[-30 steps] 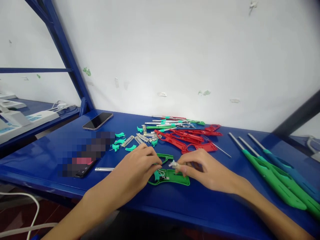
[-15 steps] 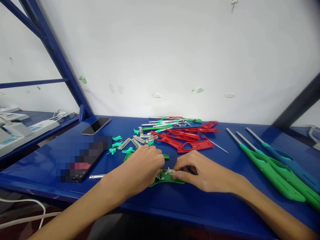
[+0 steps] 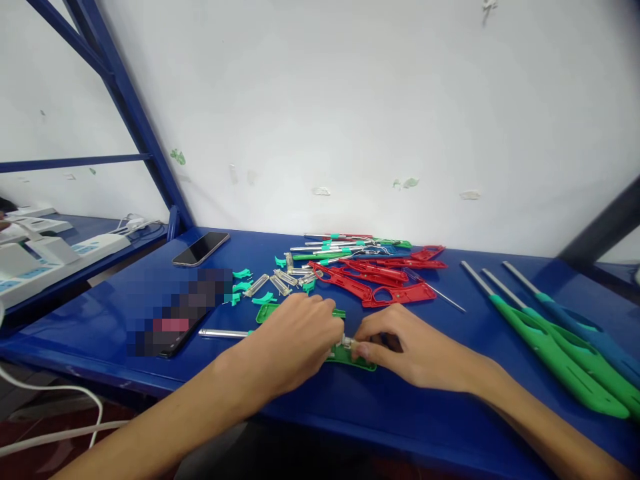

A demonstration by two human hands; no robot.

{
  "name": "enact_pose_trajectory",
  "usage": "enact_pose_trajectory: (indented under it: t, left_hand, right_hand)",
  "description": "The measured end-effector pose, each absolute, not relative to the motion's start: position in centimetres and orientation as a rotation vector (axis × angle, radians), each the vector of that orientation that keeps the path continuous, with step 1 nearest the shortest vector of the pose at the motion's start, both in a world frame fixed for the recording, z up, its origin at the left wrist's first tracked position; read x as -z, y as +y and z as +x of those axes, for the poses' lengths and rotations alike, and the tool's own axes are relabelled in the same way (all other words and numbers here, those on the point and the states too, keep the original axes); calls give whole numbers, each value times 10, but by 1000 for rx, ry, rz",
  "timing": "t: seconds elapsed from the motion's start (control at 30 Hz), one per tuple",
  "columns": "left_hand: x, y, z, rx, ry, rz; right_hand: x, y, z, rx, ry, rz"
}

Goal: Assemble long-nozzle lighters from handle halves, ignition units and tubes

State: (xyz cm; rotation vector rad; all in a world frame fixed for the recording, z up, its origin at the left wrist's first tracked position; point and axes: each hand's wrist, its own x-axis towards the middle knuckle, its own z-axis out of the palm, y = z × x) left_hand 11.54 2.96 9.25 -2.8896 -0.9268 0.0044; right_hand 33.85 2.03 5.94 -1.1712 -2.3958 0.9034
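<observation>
"Looking at the lower middle of the frame, what have we got in our right hand (image 3: 400, 343)?"

"We have a small whitish fitting (image 3: 347, 341) pinched between thumb and forefinger, right over a green lighter half-shell (image 3: 359, 360) that lies on the blue table (image 3: 400, 413)."

"And our left hand (image 3: 300, 337)?"

"It curls over the left part of that half-shell, knuckles up. Our fingertips are hidden, so we cannot tell whether they grip anything or only press down. A metal tube (image 3: 225, 333) sticks out leftward from behind our forearm."

"What lies just behind our hands?"

"A second green half-shell (image 3: 266, 312), partly covered by our left hand. Above it, around the middle of the frame, we see turquoise triggers (image 3: 263, 299), clear fuel tanks (image 3: 257, 285) and red half-shells (image 3: 417, 297), with more metal tubes (image 3: 320, 249) piled toward the white wall (image 3: 320, 120)."

"And the sides?"

"At the right of the frame we find two green lighters (image 3: 555, 357) and one blue lighter (image 3: 607, 348) close together, their tubes pointing toward the upper left. Left of centre lie a smartphone (image 3: 201, 249) and, nearer us, a partly pixelated black phone (image 3: 173, 343). White power strips (image 3: 93, 257) sit at the left edge."
</observation>
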Motion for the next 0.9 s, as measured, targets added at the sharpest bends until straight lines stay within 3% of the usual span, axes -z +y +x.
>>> enact_pose_trajectory:
  t: [0.53,0.9]
  left_hand:
    - [-45,24,81,1013,-1590,-2900]
    - [-24,16,84,1319,-1405,-2860]
  right_hand:
    - [-64,23,332,-1239,-2191,-1225]
    - [-53,23,320,-960,-2220,-1189]
